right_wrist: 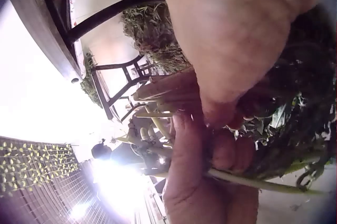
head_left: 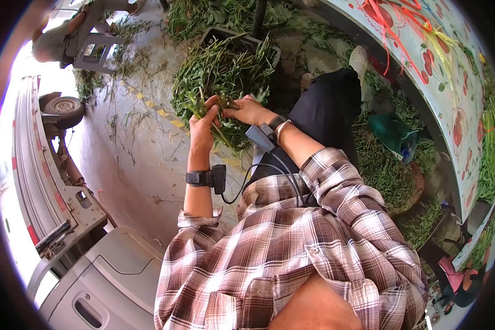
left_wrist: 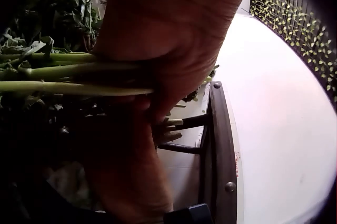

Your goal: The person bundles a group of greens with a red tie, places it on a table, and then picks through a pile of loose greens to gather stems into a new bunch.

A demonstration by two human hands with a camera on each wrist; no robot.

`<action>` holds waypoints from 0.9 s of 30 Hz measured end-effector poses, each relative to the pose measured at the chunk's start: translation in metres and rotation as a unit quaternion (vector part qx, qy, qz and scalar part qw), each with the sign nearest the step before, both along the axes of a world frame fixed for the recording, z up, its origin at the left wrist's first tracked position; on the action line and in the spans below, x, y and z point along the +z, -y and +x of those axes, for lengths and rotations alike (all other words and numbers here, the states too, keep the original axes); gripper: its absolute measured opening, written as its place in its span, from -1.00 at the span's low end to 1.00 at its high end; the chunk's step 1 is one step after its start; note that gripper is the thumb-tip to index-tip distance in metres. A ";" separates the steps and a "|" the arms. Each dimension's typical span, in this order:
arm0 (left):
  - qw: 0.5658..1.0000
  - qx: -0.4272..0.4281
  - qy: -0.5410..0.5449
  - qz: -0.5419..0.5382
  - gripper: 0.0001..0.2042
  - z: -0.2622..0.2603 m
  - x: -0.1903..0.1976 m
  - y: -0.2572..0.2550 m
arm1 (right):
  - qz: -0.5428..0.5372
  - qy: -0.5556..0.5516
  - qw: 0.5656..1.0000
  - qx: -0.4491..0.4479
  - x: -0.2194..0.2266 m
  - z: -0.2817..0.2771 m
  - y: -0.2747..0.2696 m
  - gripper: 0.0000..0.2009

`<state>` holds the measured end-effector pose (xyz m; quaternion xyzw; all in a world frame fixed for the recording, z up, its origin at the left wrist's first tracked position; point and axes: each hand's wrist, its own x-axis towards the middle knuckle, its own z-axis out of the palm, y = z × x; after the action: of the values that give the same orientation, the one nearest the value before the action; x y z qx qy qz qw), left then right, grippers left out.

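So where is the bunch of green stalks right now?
In the head view, the bunch of green leafy stalks sits left of centre, gripped by the left hand with the right hand beside it, above the black crate of greens.

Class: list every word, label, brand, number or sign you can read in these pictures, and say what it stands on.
None can be read.
The floral-patterned tablecloth shows only pictures, no letters.
The black wrist-strap device shows no legible marking.

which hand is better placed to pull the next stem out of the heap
Probably the right hand. The left hand is wrapped round the bunch of stems, so it is occupied, while the right only fingers the bunch's top, right beside the heap of greens.
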<state>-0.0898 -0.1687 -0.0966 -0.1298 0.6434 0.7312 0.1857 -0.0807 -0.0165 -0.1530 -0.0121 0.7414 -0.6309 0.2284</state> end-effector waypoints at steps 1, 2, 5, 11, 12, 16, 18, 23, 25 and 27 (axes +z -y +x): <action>1.000 0.000 0.000 0.007 -0.75 -0.001 0.002 0.002 | 0.114 -0.046 0.992 -0.012 0.003 0.001 -0.001 -0.60; 1.000 0.000 0.000 0.007 -0.75 -0.001 0.002 0.005 | 0.227 -0.092 0.969 -0.023 0.005 0.002 -0.002 -0.60; 0.999 -0.038 0.005 -0.006 -0.79 0.002 -0.001 0.012 | -0.014 -0.088 0.991 -0.101 -0.003 -0.002 0.002 -0.78; 0.996 -0.084 0.008 -0.037 -0.85 0.006 0.004 0.007 | -0.252 0.028 0.960 -0.120 0.019 -0.004 -0.005 -0.89; 0.995 -0.093 0.009 -0.045 -0.86 0.007 0.005 0.006 | -0.252 0.028 0.960 -0.120 0.018 -0.005 -0.006 -0.89; 0.978 -0.185 0.019 -0.095 -0.87 0.009 0.004 0.003 | -0.275 0.095 0.942 -0.166 0.023 -0.007 -0.013 -0.79; 0.968 -0.221 0.026 -0.113 -0.83 0.011 -0.002 0.002 | -0.256 0.115 0.944 -0.176 0.024 -0.008 -0.011 -0.75; 0.964 -0.238 0.057 -0.104 -0.84 0.017 0.002 -0.008 | -0.265 0.107 0.944 -0.164 0.027 -0.006 -0.010 -0.75; 0.965 -0.233 0.061 -0.104 -0.83 0.017 0.002 -0.008 | -0.269 0.116 0.947 -0.134 0.028 -0.006 -0.013 -0.80; 0.959 -0.252 0.065 -0.114 -0.83 0.018 0.000 -0.005 | -0.282 0.124 0.939 -0.150 0.027 -0.006 -0.012 -0.83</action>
<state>-0.0721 -0.1632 -0.0969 -0.0311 0.7211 0.5720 0.3897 -0.0864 -0.0050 -0.1263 0.1137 0.4920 -0.8376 0.2082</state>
